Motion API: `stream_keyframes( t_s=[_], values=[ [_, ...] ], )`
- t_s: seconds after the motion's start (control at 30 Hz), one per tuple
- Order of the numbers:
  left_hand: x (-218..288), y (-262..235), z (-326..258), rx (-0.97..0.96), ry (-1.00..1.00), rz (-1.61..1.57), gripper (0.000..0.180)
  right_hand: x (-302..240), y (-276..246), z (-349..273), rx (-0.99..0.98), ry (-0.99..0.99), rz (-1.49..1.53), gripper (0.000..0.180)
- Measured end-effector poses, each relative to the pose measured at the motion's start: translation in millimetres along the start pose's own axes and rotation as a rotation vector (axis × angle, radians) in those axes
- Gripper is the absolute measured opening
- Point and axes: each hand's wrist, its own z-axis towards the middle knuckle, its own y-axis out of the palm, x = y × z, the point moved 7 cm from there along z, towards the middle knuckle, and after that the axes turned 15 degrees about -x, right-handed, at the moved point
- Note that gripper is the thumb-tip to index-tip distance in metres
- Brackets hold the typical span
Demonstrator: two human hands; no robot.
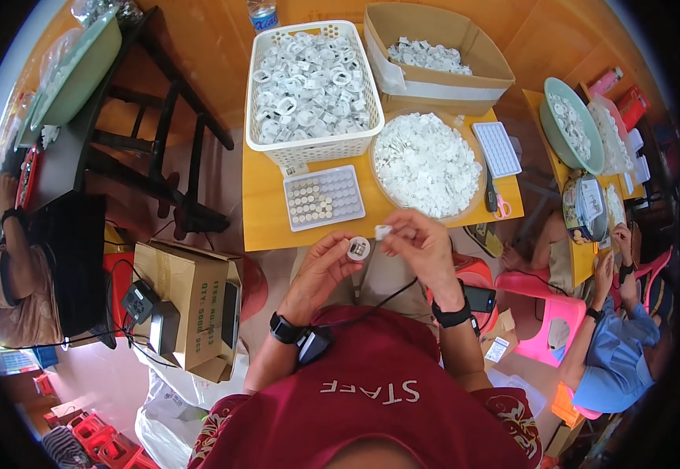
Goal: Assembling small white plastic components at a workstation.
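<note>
My left hand [326, 270] pinches a small white ring-shaped part [358, 248] with a dark middle, held just in front of the yellow table [265, 223]. My right hand [422, 246] holds a smaller white piece [383, 231] between finger and thumb, right beside the ring. Straight ahead on the table lies a grey compartment tray [323, 197] partly filled with small round pieces. Behind it stands a white lattice basket [311, 86] heaped with white ring parts. A round shallow bowl [427, 163] full of small white pieces sits to the right.
A cardboard box [434, 59] with more white parts stands at the back right, a second grey tray [496, 148] and scissors [495, 199] beside the bowl. A brown carton [191, 309] sits at my left. Other people sit at the far left and right, near a pink chair [547, 313].
</note>
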Motion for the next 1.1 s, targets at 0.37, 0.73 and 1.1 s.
stream_keyframes(
  t_s=[0.37, 0.73, 1.1],
  values=[
    [0, 3, -1, -0.029, 0.006, 0.008, 0.020, -11, 32, 6, -0.138, -0.094, -0.411, 0.017],
    [-3, 0, 0, -0.026, 0.010, 0.026, 0.019, -12, 32, 4, -0.060, -0.120, -0.537, 0.017],
    [-3, -3, 0, -0.006, 0.055, 0.065, 0.017, -24, 42, -4, 0.061, -0.307, -0.824, 0.020]
  ],
)
